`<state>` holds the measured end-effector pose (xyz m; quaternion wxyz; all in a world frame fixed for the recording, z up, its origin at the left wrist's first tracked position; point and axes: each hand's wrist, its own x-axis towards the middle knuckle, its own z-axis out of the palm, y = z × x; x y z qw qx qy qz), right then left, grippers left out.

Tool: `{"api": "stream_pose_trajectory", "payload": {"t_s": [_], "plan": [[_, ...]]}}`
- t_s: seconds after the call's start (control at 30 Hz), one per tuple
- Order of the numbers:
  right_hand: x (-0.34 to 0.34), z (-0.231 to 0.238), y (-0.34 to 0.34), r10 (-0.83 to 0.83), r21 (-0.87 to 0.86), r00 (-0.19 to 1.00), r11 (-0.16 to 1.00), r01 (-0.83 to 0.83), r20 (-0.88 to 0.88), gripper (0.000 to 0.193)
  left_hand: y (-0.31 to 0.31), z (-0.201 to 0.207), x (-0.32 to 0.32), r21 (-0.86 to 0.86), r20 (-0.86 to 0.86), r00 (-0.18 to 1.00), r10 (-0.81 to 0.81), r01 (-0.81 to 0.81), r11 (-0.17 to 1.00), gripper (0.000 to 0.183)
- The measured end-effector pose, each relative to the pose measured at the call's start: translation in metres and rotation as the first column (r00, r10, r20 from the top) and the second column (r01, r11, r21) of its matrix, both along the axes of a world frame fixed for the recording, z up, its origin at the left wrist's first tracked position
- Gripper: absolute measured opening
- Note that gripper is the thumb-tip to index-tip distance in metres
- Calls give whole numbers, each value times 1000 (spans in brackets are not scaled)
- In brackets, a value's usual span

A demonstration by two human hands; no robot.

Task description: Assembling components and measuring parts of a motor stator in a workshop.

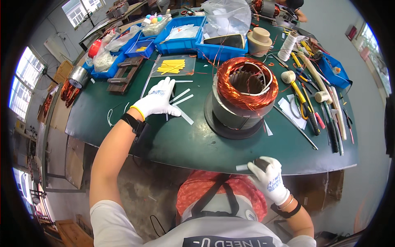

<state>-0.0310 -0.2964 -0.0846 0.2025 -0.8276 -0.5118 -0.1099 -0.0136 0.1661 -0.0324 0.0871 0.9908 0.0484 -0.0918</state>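
Note:
My left hand [158,99], in a white glove with a yellow cuff, lies on the green table with its fingers stretched out. Around its fingers are several narrow white strips [186,115]. My right hand [269,179], also gloved, is at the table's front edge. Its fingers are closed on one end of a short white strip [242,168]. A dark patch shows at those fingers; whether it is soiling or an object I cannot tell. Between and beyond my hands a motor stator [236,108] with copper windings stands upright on a round dark base.
Yellow strips [171,66] lie on a clear sheet behind my left hand. Blue bins [180,44] line the back. Mallets [297,88], pliers [303,77] and a metal rod [296,126] crowd the right side. A white thread spool [287,47] stands behind them. Another person [301,15] is at the far end.

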Motion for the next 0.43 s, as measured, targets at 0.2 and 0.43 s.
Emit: {"api": "stream_pose_trajectory", "payload": {"t_s": [0.2, 0.43], "plan": [[-7, 6, -22, -10, 92, 997, 996, 17, -70, 31, 0, -17, 0, -287, 135, 986, -98, 134, 949, 102], [5, 29, 18, 41, 258, 962, 965, 32, -271, 40, -13, 1, 7, -361, -22, 997, -74, 61, 930, 96]]}}
